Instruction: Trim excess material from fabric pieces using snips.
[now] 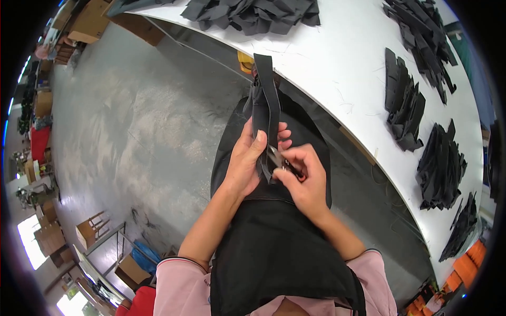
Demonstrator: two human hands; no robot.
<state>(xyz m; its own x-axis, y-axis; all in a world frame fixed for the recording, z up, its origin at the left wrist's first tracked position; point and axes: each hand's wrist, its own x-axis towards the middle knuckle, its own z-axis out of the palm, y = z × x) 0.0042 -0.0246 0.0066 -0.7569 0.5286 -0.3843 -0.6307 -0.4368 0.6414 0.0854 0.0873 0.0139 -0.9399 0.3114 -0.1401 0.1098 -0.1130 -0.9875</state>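
My left hand (247, 155) grips a long dark fabric strap piece (265, 95) and holds it upright over my lap, with the thumb pressed on its front. My right hand (303, 179) pinches a small metal snipper with a red handle (282, 162) against the strap's lower edge. A dark apron (274, 247) covers my lap under both hands.
A white worktable (342, 58) curves along the right, with several piles of dark cut fabric pieces (403, 102) on it. A yellow object (244, 60) sits under the table edge. Grey concrete floor (132, 121) spreads left, with cardboard boxes (89, 21) and wooden stools (92, 226) farther off.
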